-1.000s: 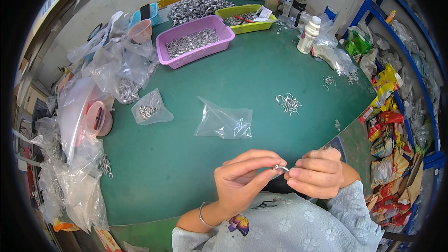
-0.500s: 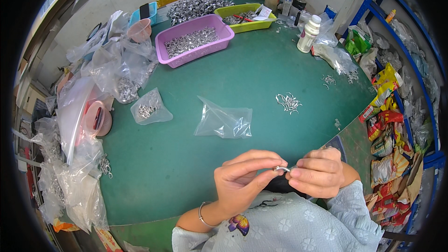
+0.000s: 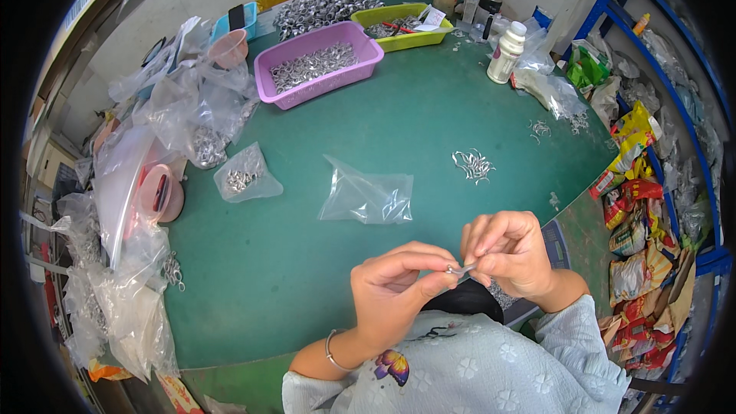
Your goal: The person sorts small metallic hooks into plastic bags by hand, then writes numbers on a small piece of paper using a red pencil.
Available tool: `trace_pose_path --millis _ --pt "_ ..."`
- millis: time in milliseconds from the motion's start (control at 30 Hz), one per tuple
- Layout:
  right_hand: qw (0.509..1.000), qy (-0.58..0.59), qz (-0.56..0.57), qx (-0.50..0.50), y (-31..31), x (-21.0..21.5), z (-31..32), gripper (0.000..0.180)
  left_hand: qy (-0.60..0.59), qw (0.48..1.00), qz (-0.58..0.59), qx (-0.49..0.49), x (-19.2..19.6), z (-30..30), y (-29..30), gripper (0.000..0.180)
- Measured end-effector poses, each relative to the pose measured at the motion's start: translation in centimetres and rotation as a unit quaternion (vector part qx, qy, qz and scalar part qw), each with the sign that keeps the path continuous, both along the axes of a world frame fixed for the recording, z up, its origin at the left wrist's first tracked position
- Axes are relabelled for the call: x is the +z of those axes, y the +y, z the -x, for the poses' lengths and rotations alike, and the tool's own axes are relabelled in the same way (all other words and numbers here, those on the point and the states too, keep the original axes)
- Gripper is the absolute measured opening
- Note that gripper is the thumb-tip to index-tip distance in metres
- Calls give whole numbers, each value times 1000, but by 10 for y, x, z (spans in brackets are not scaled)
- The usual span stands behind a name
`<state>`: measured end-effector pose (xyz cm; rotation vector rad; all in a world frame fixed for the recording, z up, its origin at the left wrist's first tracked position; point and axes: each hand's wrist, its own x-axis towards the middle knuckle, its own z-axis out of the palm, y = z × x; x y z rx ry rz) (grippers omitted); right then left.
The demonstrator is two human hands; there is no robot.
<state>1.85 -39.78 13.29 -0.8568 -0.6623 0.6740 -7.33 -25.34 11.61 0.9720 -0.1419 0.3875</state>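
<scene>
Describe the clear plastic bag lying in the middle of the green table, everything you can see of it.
The clear plastic bag is a thin, see-through, crinkled pouch, roughly rectangular, lying flat on the green table. A few small silvery metal pieces sit bunched in its right end; the rest looks empty. Neither hand touches it: the left hand and right hand are nearer the person, pinching a small metal part. A smaller bag of metal parts lies apart to its left.

In front of me the green surface [image 3: 399,119] carries a purple basket [image 3: 318,61] of metal pieces, a yellow-green tray [image 3: 401,24], a white bottle [image 3: 507,52], two clear bags [image 3: 366,198] [image 3: 245,175], a loose heap of small metal parts [image 3: 473,165], and crumpled plastic [image 3: 195,111] along my left.
</scene>
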Motion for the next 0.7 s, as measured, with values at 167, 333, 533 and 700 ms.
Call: trace_pose_path --millis 167,333,533,700 --pt "1000 -1 -5 -4 2 1 2 11 12 999 -9 35 3 -1 -4 5" --pt "1000 -13 0 -14 2 1 3 10 19 999 -7 33 3 -1 -3 4" --pt "989 -88 41 -113 -2 -12 0 10 69 997 -35 16 -6 -7 -5 15" --pt "898 -151 249 -331 -22 -78 -37 8 191 977 -94 23 -46 -28 -11 25"
